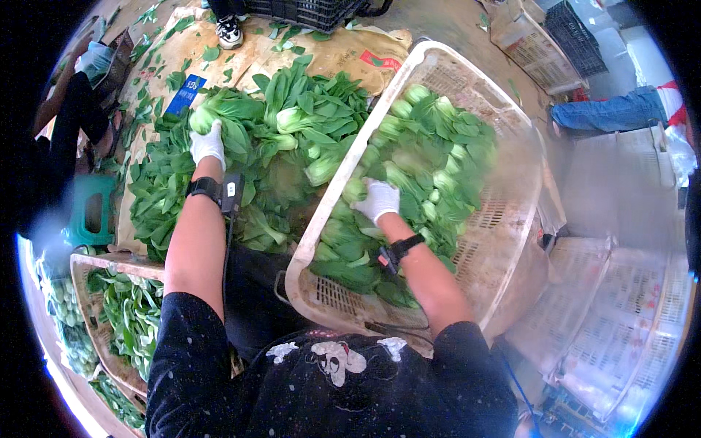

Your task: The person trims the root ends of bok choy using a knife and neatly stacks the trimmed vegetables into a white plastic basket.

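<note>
My left hand [208,145], in a white glove, grips a bok choy [207,114] by its pale base, over a spread pile of bok choy [164,212] on the ground sheet. Inside the large off-white plastic crate [504,296], my right hand [381,200], gloved too, has its fingers around the pale base of another bok choy [354,191]. Several rows of bok choy [447,180] lie in that crate, which stands tilted on my right. Blur covers part of the crate and the pile. Each of my wrists carries a black strap with a small device.
A smaller crate of loose leaves [131,321] stands at lower left, below a green stool [91,212]. Black crate [299,11] and another person's shoe [229,33] are at the top. Stacked pale crates [613,306] line the right, near a person's jeans [613,112]. Another person sits at far left.
</note>
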Action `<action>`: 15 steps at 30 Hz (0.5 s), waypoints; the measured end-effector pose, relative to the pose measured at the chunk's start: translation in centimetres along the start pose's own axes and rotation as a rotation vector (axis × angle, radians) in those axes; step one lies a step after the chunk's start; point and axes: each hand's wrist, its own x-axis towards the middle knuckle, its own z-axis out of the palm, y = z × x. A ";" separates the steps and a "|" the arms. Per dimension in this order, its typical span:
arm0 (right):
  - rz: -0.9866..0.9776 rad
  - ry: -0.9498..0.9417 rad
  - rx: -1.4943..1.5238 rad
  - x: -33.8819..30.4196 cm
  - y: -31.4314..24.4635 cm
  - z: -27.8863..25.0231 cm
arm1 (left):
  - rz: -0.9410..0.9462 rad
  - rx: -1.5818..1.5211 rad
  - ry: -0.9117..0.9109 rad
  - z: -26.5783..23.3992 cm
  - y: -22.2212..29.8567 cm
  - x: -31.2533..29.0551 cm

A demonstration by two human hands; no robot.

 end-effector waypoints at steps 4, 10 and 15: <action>-0.163 0.302 0.643 -3.8 5.7 -3.0 | 0.135 0.129 0.311 -1.8 6.2 -4.3; -0.248 0.545 1.383 -7.7 3.8 -8.7 | 1.188 -0.378 -0.833 -5.6 15.4 -23.1; -0.267 0.648 1.268 -4.9 2.5 -11.8 | 0.595 -0.810 -1.084 -5.9 15.6 -23.1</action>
